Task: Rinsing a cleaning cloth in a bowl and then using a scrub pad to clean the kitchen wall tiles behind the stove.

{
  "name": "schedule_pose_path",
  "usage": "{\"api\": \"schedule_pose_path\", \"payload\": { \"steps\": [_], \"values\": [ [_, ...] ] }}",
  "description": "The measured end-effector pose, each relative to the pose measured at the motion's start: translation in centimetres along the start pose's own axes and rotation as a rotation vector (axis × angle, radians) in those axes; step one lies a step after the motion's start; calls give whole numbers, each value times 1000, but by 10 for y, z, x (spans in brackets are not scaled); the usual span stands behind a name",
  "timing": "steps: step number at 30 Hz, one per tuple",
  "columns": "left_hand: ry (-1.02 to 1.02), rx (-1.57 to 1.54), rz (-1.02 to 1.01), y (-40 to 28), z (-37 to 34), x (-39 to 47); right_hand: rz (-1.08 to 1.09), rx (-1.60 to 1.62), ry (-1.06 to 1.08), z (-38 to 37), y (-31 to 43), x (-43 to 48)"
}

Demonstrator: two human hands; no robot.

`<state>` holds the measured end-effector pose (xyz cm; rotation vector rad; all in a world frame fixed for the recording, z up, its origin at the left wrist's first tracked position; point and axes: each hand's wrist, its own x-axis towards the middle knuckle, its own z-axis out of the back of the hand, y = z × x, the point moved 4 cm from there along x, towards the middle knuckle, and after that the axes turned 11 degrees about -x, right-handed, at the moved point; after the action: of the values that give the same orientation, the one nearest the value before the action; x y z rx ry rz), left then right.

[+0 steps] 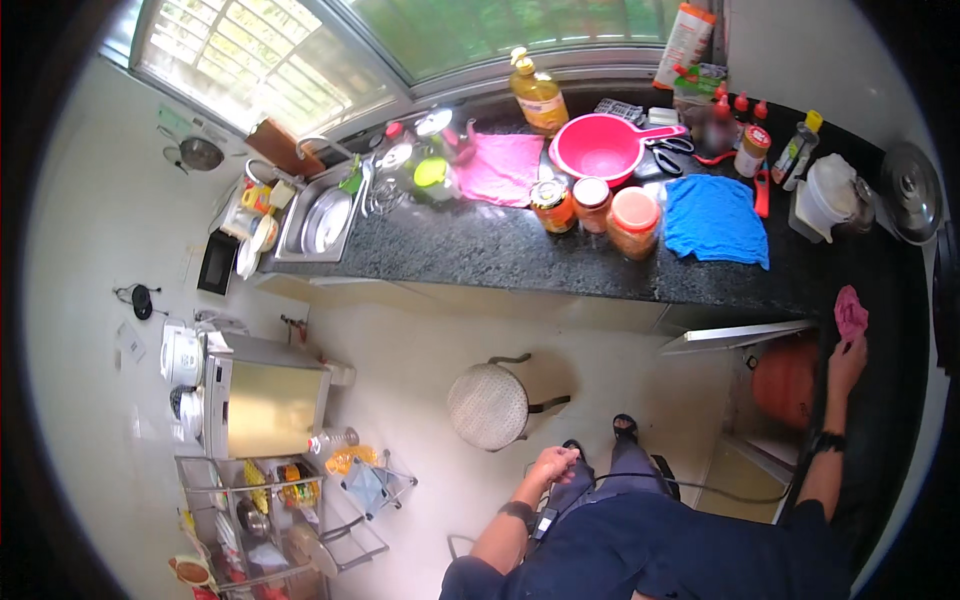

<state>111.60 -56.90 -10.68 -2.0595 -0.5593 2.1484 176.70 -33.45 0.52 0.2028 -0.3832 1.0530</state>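
Observation:
My right hand grips a crumpled pink cloth over the dark granite counter at the right. My left hand hangs in front of my body, above my legs, its fingers curled; whether it holds anything cannot be told. A blue cloth lies spread on the counter beyond my right hand. Left of it stand several lidded jars, among them one with a pink lid. Behind them are a pink plastic colander and a pump bottle of yellow oil. Another pink cloth lies farther left.
An open cabinet door sticks out below the counter, with a red gas cylinder inside. A round stool stands on the floor. A steel sink, a dishwasher and a wire rack are at the left. A black cable crosses near my legs.

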Motion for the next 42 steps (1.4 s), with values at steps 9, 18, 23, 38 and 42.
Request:
{"api": "schedule_pose_path", "payload": {
  "steps": [9,18,23,38,42],
  "values": [
    [-102,-36,107,87,50,16,766,696,477,65,254,-240],
    [-147,-384,-76,155,131,6,1332,553,765,139,385,-367],
    [-202,-683,-132,222,222,-10,1382,504,699,176,440,-428],
    [-649,-322,-415,612,481,26,1484,458,583,273,620,-580],
    [-449,-453,-417,591,489,37,1380,367,615,244,661,-581]
  ]
}}
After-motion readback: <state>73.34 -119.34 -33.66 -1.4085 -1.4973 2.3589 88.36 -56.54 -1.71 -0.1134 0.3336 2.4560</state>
